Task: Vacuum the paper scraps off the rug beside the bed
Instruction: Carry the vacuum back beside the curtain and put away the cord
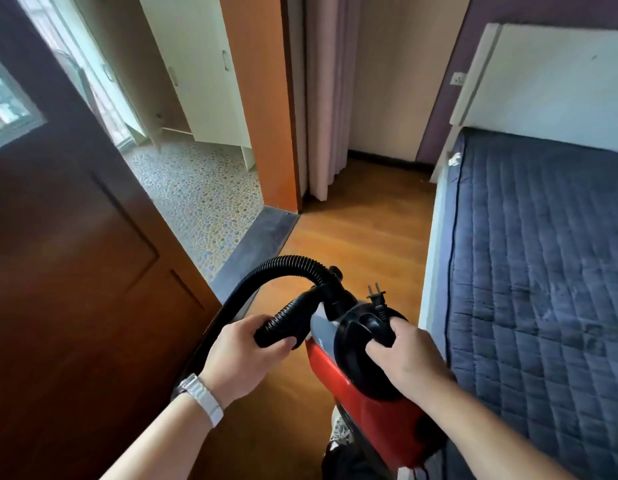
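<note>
- both bare forearms come in from the bottom edge; on the left hand [246, 355] the fingers [278, 344] are curled tight round the free end of a black ribbed plastic hose [283, 323], with no gap showing.
- on the right hand [404, 358] the fingers [378, 349] are hooked into the black moulded carry handle [371, 323] on top of a red and grey plastic canister vacuum [363, 407], and the thumb lies along the handle's far side; i judge this hand takes the machine's weight.
- a silver metal-link wristwatch [200, 398] sits on the left wrist.
- the hose arches up and to the left from a black fitting at the front of the vacuum.
- a black two-pin plug [376, 298] stands just beyond the handle, its prongs bare in the air.
- an orange-brown wooden plank floor [352, 237] lies beneath; a bed with a dark blue quilted mattress [543, 271] runs just to the right; a dark brown wooden door [75, 271] stands open on the left.
- a white wall socket [459, 78] shows on the purple wall beside the headboard.
- no rug and no paper scraps are in view, so i cannot tell where they lie.
- with the plug out, i judge no vacuuming has begun: finding the rug, plugging in and sucking up the scraps are all left to do.
</note>
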Available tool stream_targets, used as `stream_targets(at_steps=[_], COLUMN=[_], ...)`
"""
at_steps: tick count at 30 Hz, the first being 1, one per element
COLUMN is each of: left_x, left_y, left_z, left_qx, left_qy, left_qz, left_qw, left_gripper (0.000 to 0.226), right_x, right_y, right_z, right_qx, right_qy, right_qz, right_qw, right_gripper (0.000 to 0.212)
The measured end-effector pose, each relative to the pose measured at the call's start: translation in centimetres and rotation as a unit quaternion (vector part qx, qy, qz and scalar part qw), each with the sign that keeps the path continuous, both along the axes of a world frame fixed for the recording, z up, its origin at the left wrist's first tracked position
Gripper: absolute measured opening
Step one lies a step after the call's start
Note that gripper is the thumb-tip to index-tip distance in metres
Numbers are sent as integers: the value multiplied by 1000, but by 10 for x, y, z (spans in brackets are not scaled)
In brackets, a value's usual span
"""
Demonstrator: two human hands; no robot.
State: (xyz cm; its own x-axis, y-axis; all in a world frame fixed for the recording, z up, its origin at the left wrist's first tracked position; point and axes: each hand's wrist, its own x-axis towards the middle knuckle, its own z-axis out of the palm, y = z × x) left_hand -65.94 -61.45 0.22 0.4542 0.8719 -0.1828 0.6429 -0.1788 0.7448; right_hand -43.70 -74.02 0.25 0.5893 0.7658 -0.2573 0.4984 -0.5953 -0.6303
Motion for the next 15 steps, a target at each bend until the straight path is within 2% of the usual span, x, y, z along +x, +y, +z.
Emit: stream_targets(at_steps=[7, 12, 15], left_x=[113, 170, 208], left_y=[106, 166, 205], left_z=[19, 22, 17], left_qx=[25, 19, 23], left_qy=[23, -3, -16], left_qz=[-28, -46, -54], left_qw=[999, 999, 998], left_gripper=[12, 11, 20], right_x=[96, 149, 184], right_y=[92, 135, 167], right_z=[18, 33, 35], right_qx=[18, 5, -9], right_qy=[8, -34, -56], right_qz=[-16, -43, -63], right_qw=[1000, 998, 996], right_gripper=[33, 30, 27])
